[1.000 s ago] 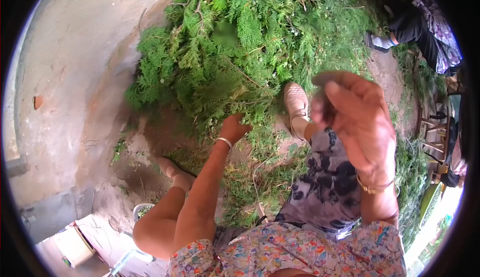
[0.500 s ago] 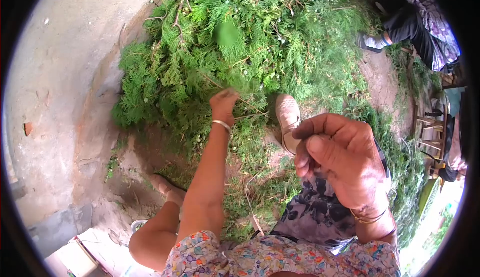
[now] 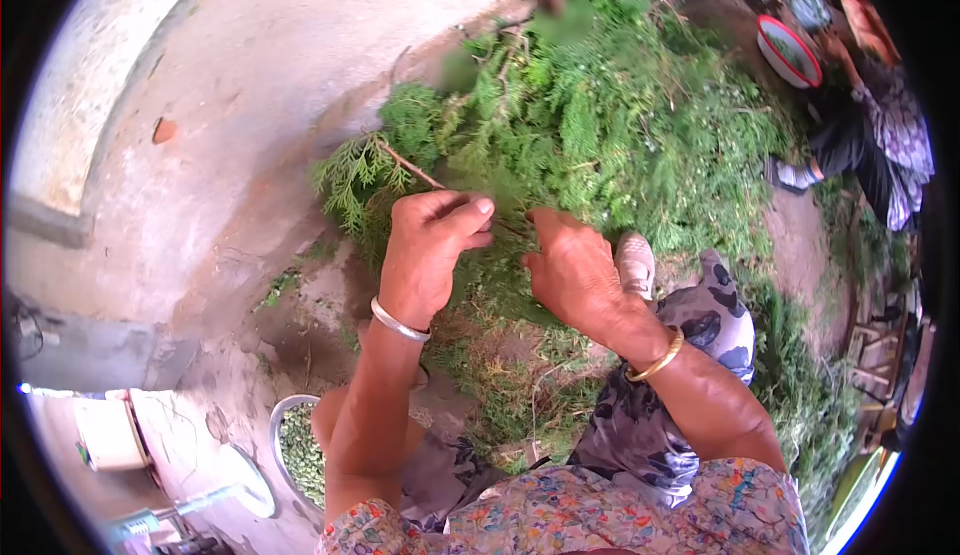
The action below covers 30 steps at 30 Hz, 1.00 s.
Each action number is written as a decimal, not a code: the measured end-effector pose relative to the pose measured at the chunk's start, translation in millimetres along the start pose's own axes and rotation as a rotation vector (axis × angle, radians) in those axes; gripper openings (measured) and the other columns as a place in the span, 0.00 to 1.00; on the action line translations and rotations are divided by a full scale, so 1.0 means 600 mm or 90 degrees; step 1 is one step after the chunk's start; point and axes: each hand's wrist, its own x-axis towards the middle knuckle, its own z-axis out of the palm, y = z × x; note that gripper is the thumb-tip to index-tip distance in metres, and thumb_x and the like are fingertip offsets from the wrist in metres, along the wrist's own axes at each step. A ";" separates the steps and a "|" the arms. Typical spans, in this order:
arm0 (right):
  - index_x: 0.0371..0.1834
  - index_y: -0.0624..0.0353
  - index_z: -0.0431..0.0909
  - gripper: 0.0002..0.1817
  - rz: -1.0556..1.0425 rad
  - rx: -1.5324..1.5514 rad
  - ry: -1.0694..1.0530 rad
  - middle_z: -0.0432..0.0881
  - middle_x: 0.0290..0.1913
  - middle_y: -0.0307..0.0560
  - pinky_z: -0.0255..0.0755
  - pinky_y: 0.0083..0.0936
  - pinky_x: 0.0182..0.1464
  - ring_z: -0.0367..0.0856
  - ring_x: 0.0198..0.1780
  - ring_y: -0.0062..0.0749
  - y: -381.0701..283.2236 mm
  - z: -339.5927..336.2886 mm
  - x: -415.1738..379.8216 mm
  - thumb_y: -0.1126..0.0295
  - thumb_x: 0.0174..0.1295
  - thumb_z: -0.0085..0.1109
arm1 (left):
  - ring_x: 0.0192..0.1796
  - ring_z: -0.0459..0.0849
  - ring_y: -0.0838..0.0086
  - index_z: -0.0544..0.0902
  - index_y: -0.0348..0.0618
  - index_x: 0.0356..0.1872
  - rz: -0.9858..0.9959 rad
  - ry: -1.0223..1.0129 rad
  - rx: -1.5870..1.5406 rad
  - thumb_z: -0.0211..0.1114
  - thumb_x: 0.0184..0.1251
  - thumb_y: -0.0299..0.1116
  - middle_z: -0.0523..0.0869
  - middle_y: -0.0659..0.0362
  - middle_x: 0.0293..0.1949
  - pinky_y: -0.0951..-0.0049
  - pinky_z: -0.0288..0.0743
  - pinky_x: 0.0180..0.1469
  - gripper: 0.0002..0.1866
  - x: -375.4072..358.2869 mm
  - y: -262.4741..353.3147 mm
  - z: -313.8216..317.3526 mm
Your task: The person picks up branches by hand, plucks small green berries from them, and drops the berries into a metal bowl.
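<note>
My left hand (image 3: 425, 255), with a silver bangle at the wrist, is closed around an evergreen branch (image 3: 408, 163). The branch's bare brown stem sticks out past the fingers to the upper left, beside flat green sprays (image 3: 352, 180). Close by on the right is my right hand (image 3: 580, 273), wearing a gold bangle. Its fingers curl at the other side of the same branch, whose thin stem crosses the gap between both hands. Blurred foliage hangs below them, and the right fingertips are partly hidden. A large heap of cut evergreen branches (image 3: 620, 125) lies just beyond.
A metal basin of small green pieces (image 3: 302, 455) sits at my lower left. Another person (image 3: 865, 155) sits at the upper right, near a red-rimmed basin (image 3: 790, 53). A pale wall (image 3: 230, 105) borders the left, and a wooden stool (image 3: 875, 350) stands far right.
My left hand has come back from the heap with the branch. My right hand has dropped from near my face to beside it. The view has shifted, bringing the metal basin into fuller sight.
</note>
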 end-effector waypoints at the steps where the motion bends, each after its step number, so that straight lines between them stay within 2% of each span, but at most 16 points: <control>1: 0.36 0.65 0.71 0.12 -0.014 -0.003 -0.002 0.79 0.32 0.60 0.74 0.43 0.36 0.80 0.36 0.58 -0.006 0.011 0.002 0.76 0.48 0.59 | 0.35 0.83 0.69 0.80 0.27 0.38 0.010 0.010 -0.005 0.64 0.59 0.26 0.84 0.52 0.33 0.68 0.81 0.39 0.10 -0.011 0.017 -0.006; 5: 0.38 0.65 0.72 0.12 -0.078 -0.060 0.028 0.80 0.31 0.58 0.74 0.43 0.37 0.80 0.36 0.56 -0.024 0.038 0.012 0.77 0.48 0.57 | 0.35 0.83 0.69 0.79 0.25 0.42 0.003 -0.010 -0.084 0.62 0.60 0.25 0.83 0.51 0.34 0.69 0.81 0.40 0.12 -0.040 0.050 -0.043; 7: 0.37 0.67 0.76 0.11 -0.040 0.218 0.026 0.81 0.29 0.58 0.74 0.37 0.35 0.80 0.34 0.56 -0.027 0.047 0.023 0.77 0.49 0.56 | 0.37 0.83 0.70 0.75 0.24 0.49 0.132 0.002 0.147 0.61 0.59 0.23 0.83 0.51 0.36 0.71 0.81 0.41 0.17 -0.052 0.053 -0.056; 8: 0.34 0.68 0.79 0.09 -0.016 0.292 0.043 0.82 0.25 0.54 0.73 0.31 0.30 0.81 0.27 0.46 -0.021 0.061 0.030 0.76 0.50 0.57 | 0.37 0.83 0.70 0.72 0.25 0.54 0.193 -0.005 0.205 0.61 0.59 0.22 0.82 0.51 0.39 0.72 0.81 0.41 0.21 -0.056 0.050 -0.061; 9: 0.34 0.68 0.79 0.09 -0.016 0.285 0.040 0.82 0.25 0.54 0.73 0.31 0.30 0.81 0.27 0.46 -0.020 0.063 0.034 0.76 0.50 0.57 | 0.37 0.83 0.70 0.72 0.25 0.54 0.193 -0.004 0.197 0.61 0.59 0.22 0.82 0.51 0.39 0.72 0.81 0.41 0.21 -0.061 0.046 -0.066; 12: 0.32 0.69 0.81 0.09 0.166 0.554 -0.100 0.81 0.23 0.44 0.70 0.22 0.28 0.73 0.23 0.19 -0.024 0.054 0.043 0.72 0.54 0.60 | 0.31 0.82 0.73 0.76 0.27 0.49 0.271 0.013 0.125 0.59 0.58 0.20 0.83 0.50 0.38 0.74 0.80 0.33 0.16 -0.077 0.045 -0.078; 15: 0.32 0.70 0.81 0.12 0.279 0.535 -0.223 0.81 0.23 0.46 0.70 0.21 0.28 0.74 0.24 0.20 -0.016 0.027 0.058 0.68 0.56 0.60 | 0.27 0.81 0.74 0.79 0.27 0.41 0.256 0.032 -0.031 0.59 0.58 0.20 0.83 0.50 0.34 0.77 0.76 0.27 0.10 -0.085 0.041 -0.095; 16: 0.34 0.68 0.81 0.15 0.120 0.518 -0.201 0.81 0.25 0.45 0.69 0.22 0.26 0.74 0.23 0.20 0.002 0.038 0.059 0.64 0.57 0.61 | 0.23 0.79 0.75 0.81 0.28 0.36 0.249 0.090 -0.074 0.60 0.59 0.21 0.83 0.51 0.29 0.79 0.72 0.23 0.06 -0.082 0.039 -0.089; 17: 0.34 0.68 0.81 0.15 0.121 0.516 -0.201 0.81 0.25 0.45 0.69 0.22 0.26 0.74 0.23 0.20 0.031 0.070 0.057 0.64 0.57 0.61 | 0.23 0.79 0.75 0.81 0.28 0.36 0.249 0.089 -0.077 0.60 0.59 0.21 0.83 0.51 0.29 0.79 0.72 0.23 0.06 -0.078 0.030 -0.090; 19: 0.40 0.68 0.79 0.18 0.023 0.791 -0.059 0.79 0.26 0.44 0.68 0.22 0.26 0.74 0.23 0.20 0.061 0.115 0.056 0.61 0.58 0.61 | 0.23 0.78 0.75 0.81 0.29 0.36 0.241 0.102 -0.077 0.60 0.59 0.21 0.83 0.53 0.27 0.79 0.71 0.23 0.06 -0.068 0.011 -0.094; 20: 0.43 0.66 0.77 0.17 0.124 0.729 -0.194 0.79 0.28 0.41 0.68 0.22 0.29 0.75 0.27 0.21 0.071 0.088 0.053 0.64 0.56 0.63 | 0.23 0.78 0.78 0.81 0.30 0.35 0.235 0.105 -0.057 0.60 0.58 0.20 0.82 0.55 0.25 0.81 0.71 0.23 0.05 -0.068 0.011 -0.088; 21: 0.43 0.66 0.77 0.17 0.123 0.729 -0.195 0.79 0.28 0.41 0.68 0.22 0.29 0.75 0.27 0.21 0.048 0.069 0.051 0.64 0.56 0.63 | 0.23 0.78 0.78 0.81 0.30 0.35 0.236 0.106 -0.057 0.60 0.58 0.20 0.82 0.55 0.25 0.81 0.71 0.23 0.05 -0.070 0.010 -0.080; 23: 0.40 0.64 0.77 0.14 0.279 0.891 -0.168 0.79 0.28 0.39 0.69 0.22 0.30 0.75 0.28 0.23 0.005 0.051 0.046 0.68 0.54 0.65 | 0.23 0.78 0.81 0.81 0.31 0.35 0.305 0.107 0.119 0.62 0.58 0.19 0.82 0.58 0.24 0.84 0.70 0.23 0.05 -0.072 0.006 -0.063; 27: 0.35 0.62 0.77 0.10 0.295 0.884 -0.138 0.79 0.29 0.37 0.67 0.19 0.29 0.75 0.27 0.22 -0.012 0.043 0.041 0.71 0.52 0.67 | 0.21 0.76 0.82 0.78 0.31 0.39 0.445 0.139 0.278 0.68 0.55 0.24 0.81 0.59 0.21 0.83 0.70 0.23 0.12 -0.048 -0.041 -0.038; 28: 0.35 0.62 0.78 0.10 0.276 0.882 -0.121 0.79 0.28 0.37 0.67 0.18 0.28 0.75 0.27 0.22 -0.003 0.052 0.038 0.70 0.52 0.66 | 0.19 0.73 0.82 0.76 0.31 0.38 0.437 0.156 0.379 0.71 0.52 0.27 0.79 0.57 0.18 0.80 0.68 0.22 0.16 -0.055 -0.030 -0.030; 30: 0.34 0.62 0.79 0.10 0.257 0.879 -0.104 0.79 0.27 0.37 0.67 0.18 0.28 0.75 0.26 0.21 0.008 0.061 0.035 0.70 0.53 0.66 | 0.18 0.72 0.82 0.76 0.32 0.37 0.419 0.181 0.384 0.72 0.51 0.28 0.78 0.56 0.17 0.79 0.68 0.22 0.16 -0.047 -0.048 -0.017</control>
